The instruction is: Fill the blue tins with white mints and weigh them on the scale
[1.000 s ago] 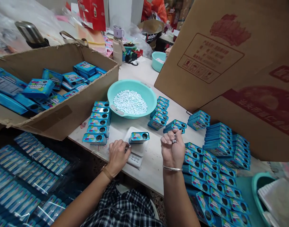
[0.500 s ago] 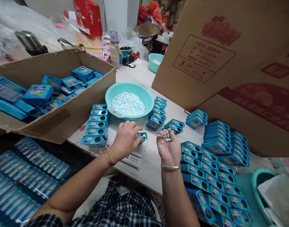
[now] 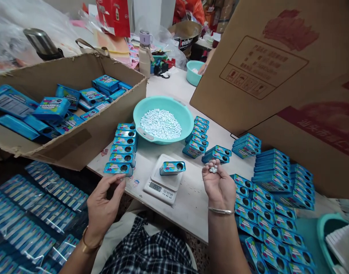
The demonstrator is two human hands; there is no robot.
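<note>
Two teal basins [image 3: 163, 120], one scale [image 3: 163, 182], one tin [image 3: 172, 168] on it, two hands [image 3: 218, 184].

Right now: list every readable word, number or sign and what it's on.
"eishu": partial white lettering on the dark band of the round tub at the back.
Scale display: digits show, too blurred to read.
Tin on the scale: colourful label, too small to read.
Large carton: red handling symbols and characters, unreadable.
Red box: print unreadable.

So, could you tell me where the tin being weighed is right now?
The blue tin sits on the small white scale at the centre of the head view, between the teal bowl of tablets and the table's near edge.
</note>
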